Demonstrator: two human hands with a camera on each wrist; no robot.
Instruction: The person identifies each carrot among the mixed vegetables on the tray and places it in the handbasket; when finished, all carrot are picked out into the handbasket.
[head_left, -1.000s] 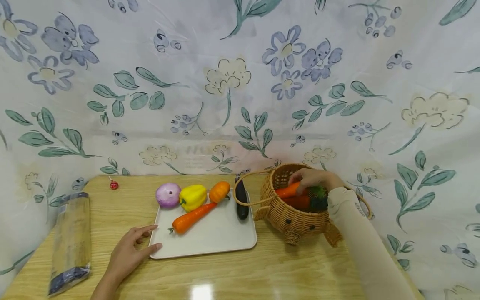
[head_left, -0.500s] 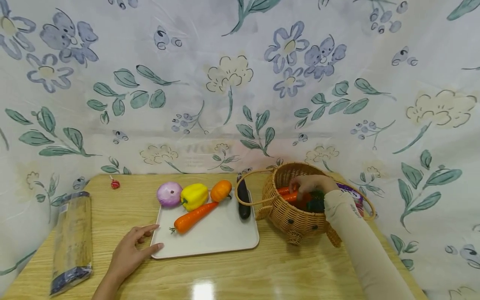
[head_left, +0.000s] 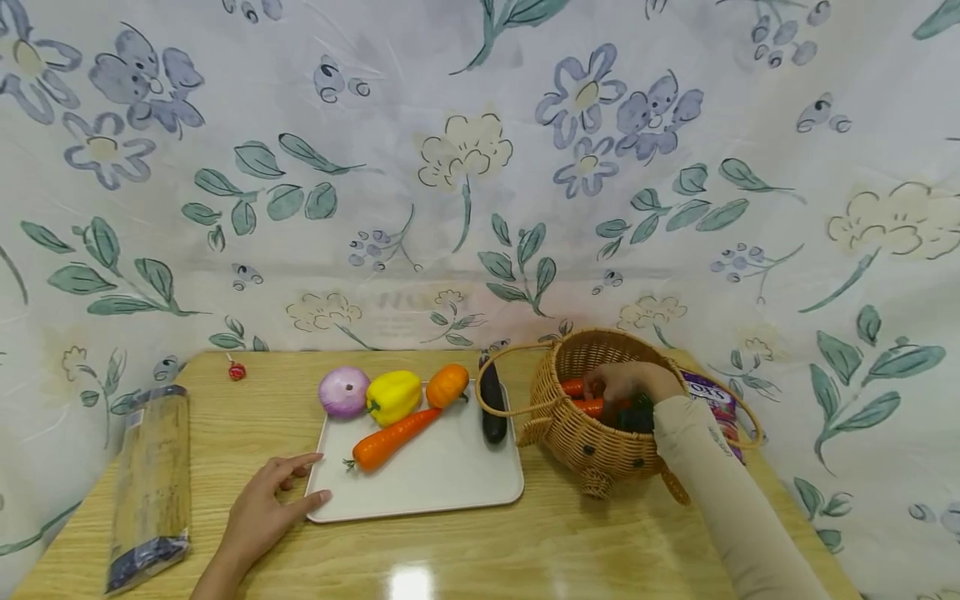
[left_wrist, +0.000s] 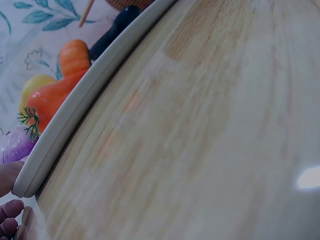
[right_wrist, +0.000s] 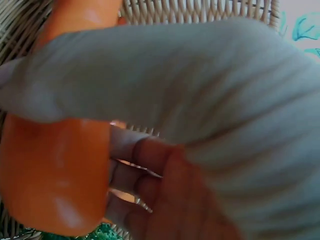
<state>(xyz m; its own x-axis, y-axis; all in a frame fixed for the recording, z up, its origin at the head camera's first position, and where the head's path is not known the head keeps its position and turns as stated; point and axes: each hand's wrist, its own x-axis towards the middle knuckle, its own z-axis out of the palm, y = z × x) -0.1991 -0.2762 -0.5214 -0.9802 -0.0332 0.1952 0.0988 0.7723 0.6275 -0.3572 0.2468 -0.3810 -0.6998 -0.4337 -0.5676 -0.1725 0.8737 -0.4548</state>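
Observation:
My right hand (head_left: pixel 626 383) is inside the wicker basket (head_left: pixel 600 450). In the right wrist view, its thumb lies across a carrot (right_wrist: pixel 60 175) and the fingers bear on the carrot's other side. Another carrot (head_left: pixel 572 387) and a dark green vegetable (head_left: pixel 636 417) share the basket, partly hidden by the hand. My left hand (head_left: pixel 262 508) rests at the left edge of the white tray (head_left: pixel 450 475), fingers loosely spread, thumb on the corner. On the tray are an onion (head_left: pixel 345 392), a yellow pepper (head_left: pixel 394 397), a pumpkin (head_left: pixel 447 387), a carrot (head_left: pixel 393 442) and an eggplant (head_left: pixel 492 404).
A clear-wrapped pack (head_left: pixel 152 483) lies at the table's left, with a red lollipop (head_left: pixel 237 370) farther back. The basket's left handle (head_left: pixel 487 375) hangs over the eggplant. A purple snack bag (head_left: pixel 720 404) stands behind the basket's right side. Floral cloth backs the table.
My right hand and its carrot have gone lower into the basket. More of the purple bag shows beside the sleeve. My left hand has stayed at the tray's edge.

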